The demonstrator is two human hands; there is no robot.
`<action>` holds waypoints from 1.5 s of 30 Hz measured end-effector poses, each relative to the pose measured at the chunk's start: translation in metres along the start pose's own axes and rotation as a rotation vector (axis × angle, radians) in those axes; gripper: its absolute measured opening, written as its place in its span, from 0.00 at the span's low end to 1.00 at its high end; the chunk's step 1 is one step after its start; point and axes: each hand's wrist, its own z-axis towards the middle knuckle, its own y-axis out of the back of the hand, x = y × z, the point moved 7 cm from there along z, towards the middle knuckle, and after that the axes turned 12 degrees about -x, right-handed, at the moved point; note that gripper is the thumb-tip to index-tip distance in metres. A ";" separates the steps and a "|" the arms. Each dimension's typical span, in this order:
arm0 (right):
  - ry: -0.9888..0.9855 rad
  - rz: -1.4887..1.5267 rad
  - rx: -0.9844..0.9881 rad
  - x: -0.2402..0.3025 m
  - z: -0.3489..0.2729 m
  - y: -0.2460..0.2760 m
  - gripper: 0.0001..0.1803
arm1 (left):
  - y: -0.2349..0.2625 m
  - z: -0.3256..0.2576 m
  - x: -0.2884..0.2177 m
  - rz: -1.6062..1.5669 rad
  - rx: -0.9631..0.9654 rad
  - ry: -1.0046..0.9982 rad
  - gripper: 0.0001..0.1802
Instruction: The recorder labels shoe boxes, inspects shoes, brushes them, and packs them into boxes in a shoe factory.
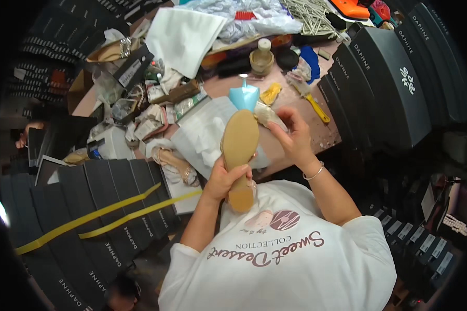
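Note:
My left hand [224,180] is wrapped round the waist of a shoe [241,137], held with its tan sole turned up and its toe pointing away from me. The shoe's upper is hidden beneath the sole. Beside the toe, my right hand [296,136] pinches a crumpled off-white cloth [266,115], which appears to touch the shoe's edge. White tissue paper [202,137] lies on the table under the shoe. Just beyond the toe stands a light-blue pointed container [244,96]. A strappy sandal [177,165] rests on white paper to the left.
Stacks of dark shoe boxes [394,88] rise at right and at left, with yellow straps [135,210] across the left ones. Beyond my hands lie a yellow-handled brush [317,108], a yellow cloth [271,94] and a glass bottle [262,59]. Another person's hand [30,133] shows far left.

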 end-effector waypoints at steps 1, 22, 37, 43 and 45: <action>0.083 -0.034 -0.004 0.031 -0.005 -0.008 0.13 | 0.005 -0.003 0.002 0.007 0.008 0.000 0.23; 0.690 -0.202 0.751 0.076 -0.047 -0.053 0.07 | -0.021 -0.026 0.029 0.226 -0.431 -0.395 0.14; -0.818 0.507 0.395 -0.075 0.029 -0.050 0.11 | -0.033 0.002 0.002 0.131 -0.205 -0.156 0.16; -1.045 0.794 0.132 -0.101 0.068 -0.015 0.14 | -0.001 0.028 0.004 0.085 -0.394 -0.039 0.17; -0.864 0.568 0.083 -0.099 0.101 -0.004 0.17 | 0.000 0.041 0.004 0.067 -0.432 -0.018 0.16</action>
